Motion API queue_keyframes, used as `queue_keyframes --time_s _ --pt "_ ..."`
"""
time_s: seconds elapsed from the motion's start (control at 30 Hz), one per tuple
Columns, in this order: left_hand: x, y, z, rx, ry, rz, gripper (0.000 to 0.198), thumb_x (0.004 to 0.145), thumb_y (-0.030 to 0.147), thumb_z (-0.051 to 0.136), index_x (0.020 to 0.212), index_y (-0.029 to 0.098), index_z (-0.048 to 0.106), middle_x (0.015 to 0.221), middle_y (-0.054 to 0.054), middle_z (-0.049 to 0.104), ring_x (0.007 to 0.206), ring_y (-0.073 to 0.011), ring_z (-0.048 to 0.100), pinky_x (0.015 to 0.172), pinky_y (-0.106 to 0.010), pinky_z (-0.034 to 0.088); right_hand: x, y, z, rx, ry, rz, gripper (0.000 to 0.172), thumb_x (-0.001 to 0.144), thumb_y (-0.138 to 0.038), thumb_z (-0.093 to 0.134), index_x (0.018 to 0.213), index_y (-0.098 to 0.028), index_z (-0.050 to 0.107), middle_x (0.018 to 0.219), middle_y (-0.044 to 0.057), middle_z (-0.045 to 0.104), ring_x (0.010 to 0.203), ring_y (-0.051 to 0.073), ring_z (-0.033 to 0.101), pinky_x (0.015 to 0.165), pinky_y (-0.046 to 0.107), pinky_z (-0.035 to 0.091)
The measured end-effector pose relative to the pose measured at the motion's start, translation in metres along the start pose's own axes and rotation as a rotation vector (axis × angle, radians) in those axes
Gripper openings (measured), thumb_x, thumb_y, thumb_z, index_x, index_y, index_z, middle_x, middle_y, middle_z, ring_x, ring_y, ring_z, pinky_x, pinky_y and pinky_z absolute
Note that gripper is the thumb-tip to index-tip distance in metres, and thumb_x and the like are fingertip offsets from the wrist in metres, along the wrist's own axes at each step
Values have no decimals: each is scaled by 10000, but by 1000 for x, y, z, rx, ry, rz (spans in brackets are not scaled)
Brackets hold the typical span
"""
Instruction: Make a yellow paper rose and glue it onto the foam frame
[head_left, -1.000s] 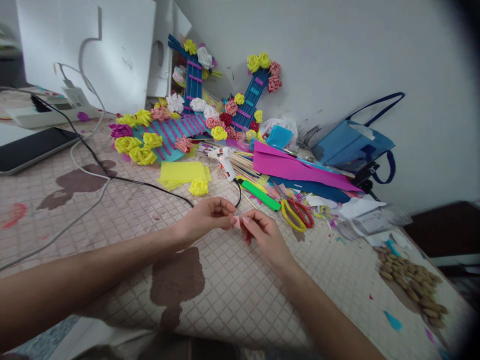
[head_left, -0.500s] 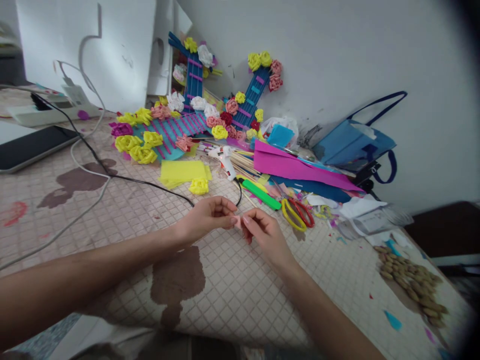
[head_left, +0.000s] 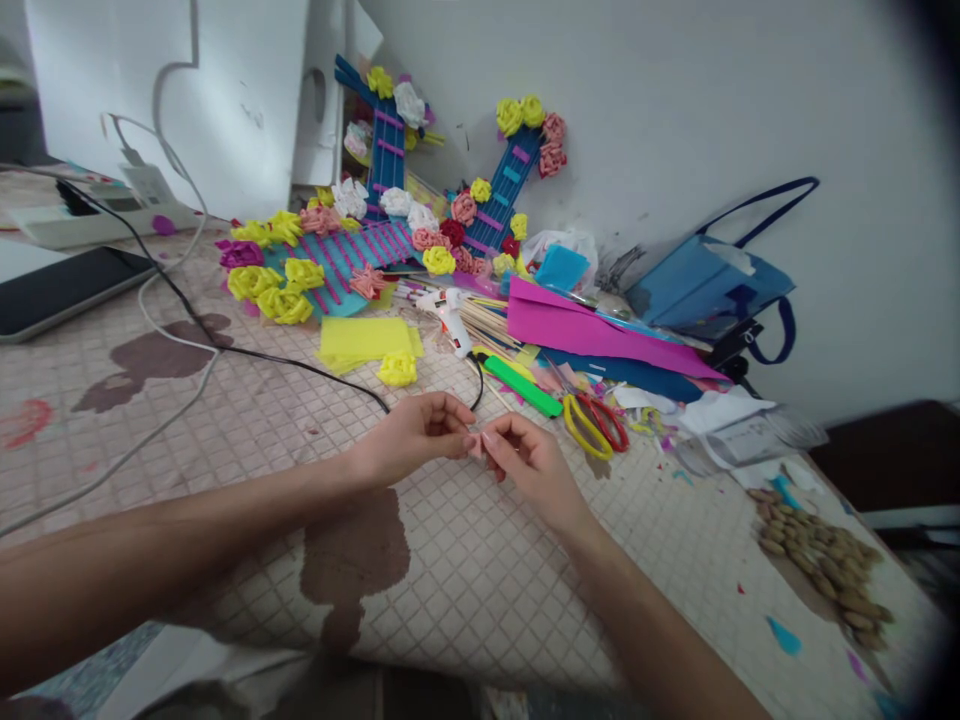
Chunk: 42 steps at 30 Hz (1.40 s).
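My left hand (head_left: 411,436) and my right hand (head_left: 527,463) meet over the middle of the table, fingertips pinched together on a small pink paper piece (head_left: 474,444). Most of the piece is hidden by my fingers. Just beyond my hands lie a white glue gun (head_left: 452,319) with its black cord, a yellow paper flower (head_left: 397,370) and a stack of yellow paper sheets (head_left: 364,340).
Yellow and red scissors (head_left: 596,424), a green cutter (head_left: 523,387), magenta paper (head_left: 577,330) and a blue bag (head_left: 712,290) crowd the back right. Blue frames with paper flowers (head_left: 352,255) stand behind. A tablet (head_left: 56,290), power strip (head_left: 90,215), cables at left; nuts (head_left: 821,560) at right.
Both hands stay pinched on the pink piece, with only a slight shift of the fingers. The view has tilted a little.
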<state>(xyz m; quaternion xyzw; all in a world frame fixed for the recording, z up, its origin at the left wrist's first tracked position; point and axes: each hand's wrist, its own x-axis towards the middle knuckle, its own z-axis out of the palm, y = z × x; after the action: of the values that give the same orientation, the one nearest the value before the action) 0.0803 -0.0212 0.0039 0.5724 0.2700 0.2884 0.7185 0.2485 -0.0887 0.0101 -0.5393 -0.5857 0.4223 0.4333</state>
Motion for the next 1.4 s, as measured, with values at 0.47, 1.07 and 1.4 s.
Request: queue_keyframes --time_s 0.47,1.07,1.4 --pt "1 -4 3 -3 -34 16 331 652 252 762 870 125 549 736 -1 638 702 -112 611 677 -249 470 -2 -1 1 -148 53 -78 141 845 -280 534 732 -197 542 671 -18 552 581 104 470 523 235 352" --pt "-3 5 2 33 -41 -124 348 794 452 621 732 112 659 678 -37 651 623 -106 585 649 -236 483 -1 3 0 77 48 21 180 831 -311 555 695 -195 533 600 -40 517 526 88 465 515 231 383" --pt "-2 4 3 99 -111 -112 261 743 379 693 725 126 636 732 -29 660 655 -106 596 652 -231 485 -1 4 3 129 43 20 182 830 -318 560 700 -191 553 641 -23 570 525 85 471 496 227 393"
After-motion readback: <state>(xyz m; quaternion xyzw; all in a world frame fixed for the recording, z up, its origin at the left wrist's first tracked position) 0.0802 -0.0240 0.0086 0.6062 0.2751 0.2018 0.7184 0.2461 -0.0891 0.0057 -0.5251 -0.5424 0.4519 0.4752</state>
